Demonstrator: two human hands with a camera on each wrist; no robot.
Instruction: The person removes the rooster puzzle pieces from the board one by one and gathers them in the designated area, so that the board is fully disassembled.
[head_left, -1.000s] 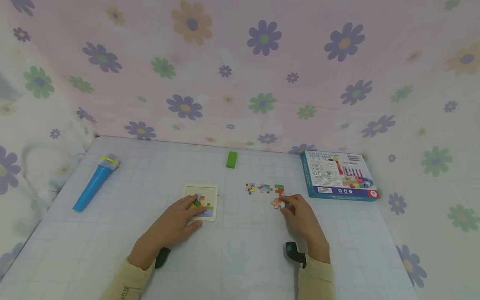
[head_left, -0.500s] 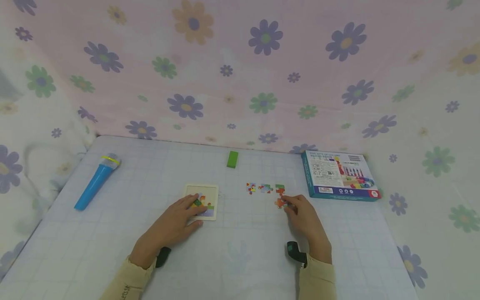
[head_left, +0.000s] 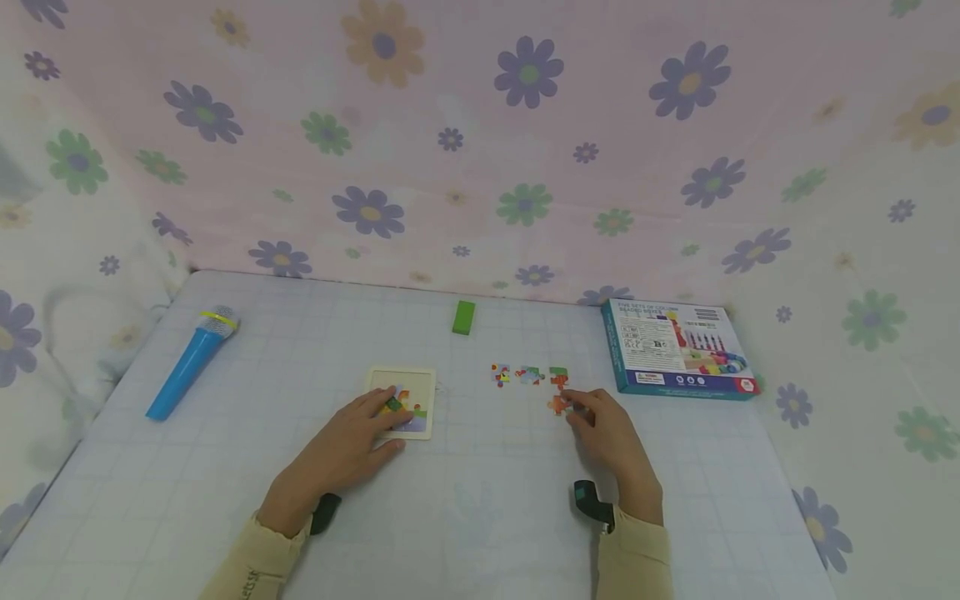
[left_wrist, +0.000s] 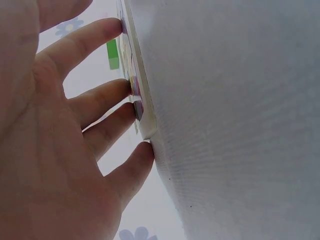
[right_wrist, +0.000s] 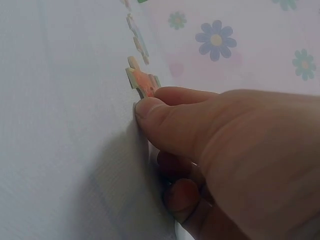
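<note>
My left hand [head_left: 348, 446] lies over a small jigsaw puzzle board [head_left: 432, 400] with a pale rim, fingertips touching the colourful pieces fitted in it. In the left wrist view its fingers [left_wrist: 105, 97] are spread, with the board seen nearly edge-on. My right hand [head_left: 611, 437] pinches an orange jigsaw piece [head_left: 557, 406] between thumb and index finger, close over the table; the fingertips cover part of it. Just beyond, a row holds a green-and-orange piece [head_left: 558, 377], a blue-green piece [head_left: 530, 377] and a multicoloured piece [head_left: 501, 376].
Behind the row stands a green block [head_left: 463, 317]. A blue toy microphone [head_left: 187, 367] lies at the left, and a flat printed box [head_left: 678, 350] at the back right. A flowered curtain [head_left: 450, 167] borders the table's far edge.
The orange piece in my right hand has turned so that its orange face shows, where it looked pale before. My left hand stays on the board.
</note>
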